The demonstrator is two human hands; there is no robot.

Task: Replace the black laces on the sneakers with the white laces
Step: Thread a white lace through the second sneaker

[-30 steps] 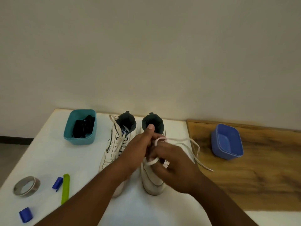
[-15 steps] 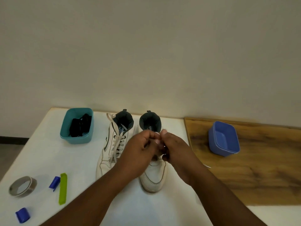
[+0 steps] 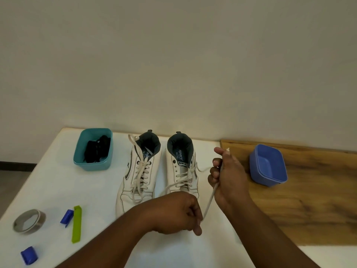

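Nearest the camera, the left hand (image 3: 173,213) sits in front of the toe of the right sneaker (image 3: 183,167), its fingers curled tight around one end of the white lace (image 3: 209,200). Just to the right of that sneaker, the right hand (image 3: 228,178) is raised, its fingers gripping the other part of the same lace, which runs taut down to the left hand and also across to the sneaker's eyelets. The lace crosses loosely over the sneaker's tongue.

Left of the right sneaker, side by side with it, stands the left sneaker (image 3: 139,175), already threaded with a white lace. Far to the left and nearer than the right sneaker lie a tape roll (image 3: 29,221), a green clip (image 3: 76,224) and two small blue pieces (image 3: 66,217) on the white table (image 3: 58,190).

Further back, left of both sneakers, a teal tub (image 3: 92,149) holds the black laces (image 3: 97,148). To the right of the right sneaker, a blue tub (image 3: 267,165) rests on a wooden board (image 3: 309,200).
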